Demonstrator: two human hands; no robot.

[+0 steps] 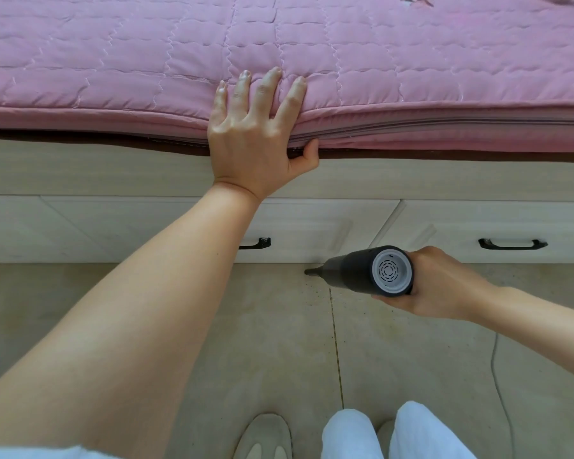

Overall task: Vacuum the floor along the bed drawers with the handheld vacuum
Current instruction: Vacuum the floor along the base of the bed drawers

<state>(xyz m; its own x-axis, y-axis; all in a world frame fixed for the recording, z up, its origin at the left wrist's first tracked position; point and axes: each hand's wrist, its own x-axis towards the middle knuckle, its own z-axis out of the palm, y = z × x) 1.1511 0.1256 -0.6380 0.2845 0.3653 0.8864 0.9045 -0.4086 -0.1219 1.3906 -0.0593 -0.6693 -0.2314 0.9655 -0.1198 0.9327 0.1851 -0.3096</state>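
head view: thin cord (501, 385) perhaps trails beside handheld vacuum (365, 271).

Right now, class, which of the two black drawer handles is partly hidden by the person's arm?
The left handle: the left forearm covers most of it, leaving only its right end showing. The right handle shows whole.

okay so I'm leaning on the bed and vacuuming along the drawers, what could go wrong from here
1. The left hand props on the soft edge of the pink quilted mattress; it may give or slide and tip you forward.
2. The handheld vacuum nozzle sits right at the drawer base, so it could scuff the front.
3. A thin cord lies on the floor near your feet and could snag.
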